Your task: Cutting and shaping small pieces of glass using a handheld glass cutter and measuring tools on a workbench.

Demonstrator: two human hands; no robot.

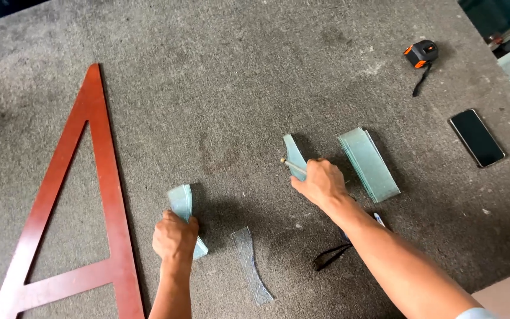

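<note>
The left hand (175,238) had its grip clamped on a small sheaf of curved glass strips (184,215), held on edge just left of the lone curved strip (252,266) that lay flat on the grey felt surface (237,77). The right hand (321,182) was closed on a slim cutter (293,165), its tip touching another curved piece (294,155) up and right of that lone strip. Judging by the stack of glass pieces (368,163) further right, several pieces were already made and gathered, while at least one was not yet stacked. A red wooden A-frame square (98,177) bounded the far left; a tape measure (421,54) and phone (477,137) sat well beyond the stack, near the surface's right edge. Open felt stretched above the lone strip.
</note>
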